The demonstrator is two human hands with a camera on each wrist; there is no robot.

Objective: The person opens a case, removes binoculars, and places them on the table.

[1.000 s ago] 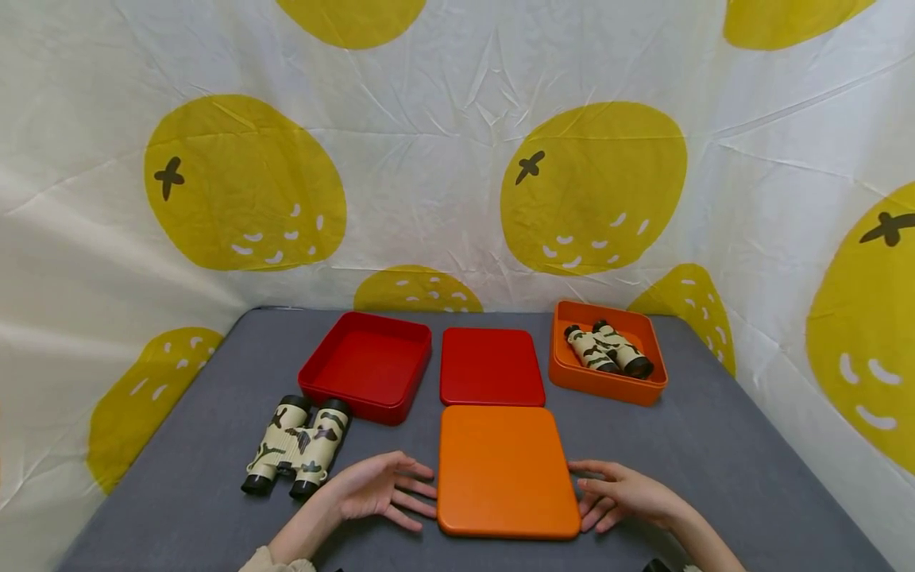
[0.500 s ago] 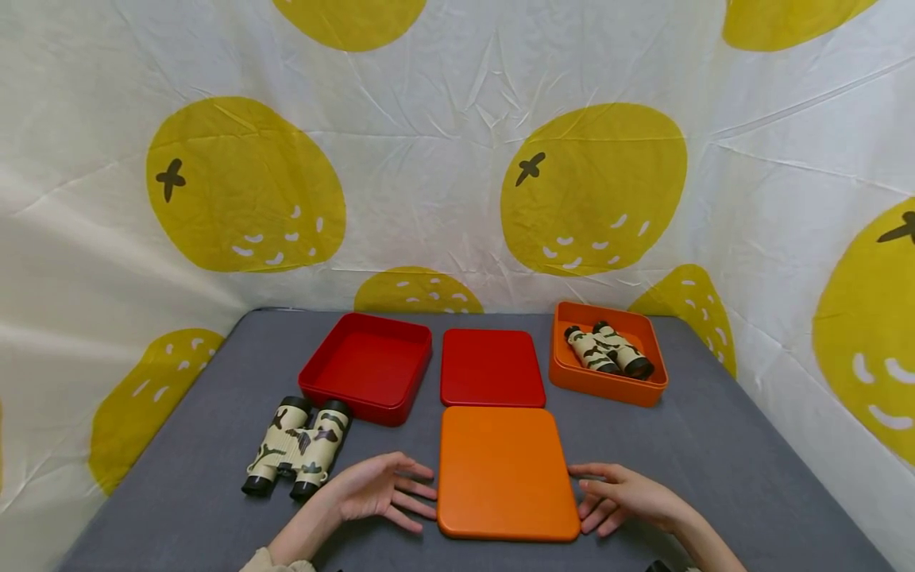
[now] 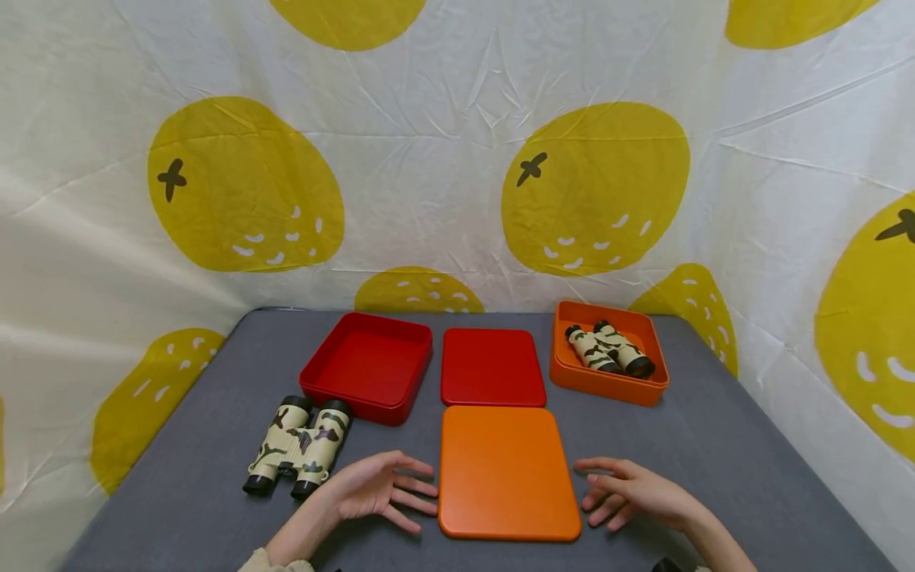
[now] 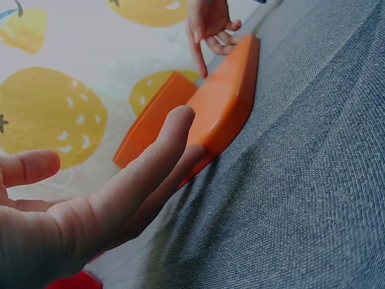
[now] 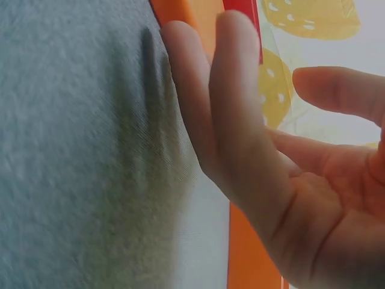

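Note:
An orange lid [image 3: 507, 474] lies flat on the grey table between my two hands. My left hand [image 3: 379, 488] is beside its left edge, fingers spread and fingertips at or very near the edge. In the left wrist view the orange lid [image 4: 231, 84] shows past the left fingers. My right hand [image 3: 632, 492] hovers just off the lid's right edge, fingers loosely bent and holding nothing. Right behind the orange lid lies a red lid [image 3: 492, 367]. Camouflage binoculars [image 3: 296, 449] rest on the table behind and left of my left hand.
A red open box [image 3: 372, 361] stands behind the binoculars. At the back right, an orange box [image 3: 608, 387] holds a second pair of camouflage binoculars [image 3: 604, 349]. A white curtain with yellow fruit prints [image 3: 429, 183] encloses the back and sides of the table [image 3: 722, 453].
My right hand has drawn slightly away to the right from the orange lid's edge. The left hand, lids, boxes and binoculars stay where they were.

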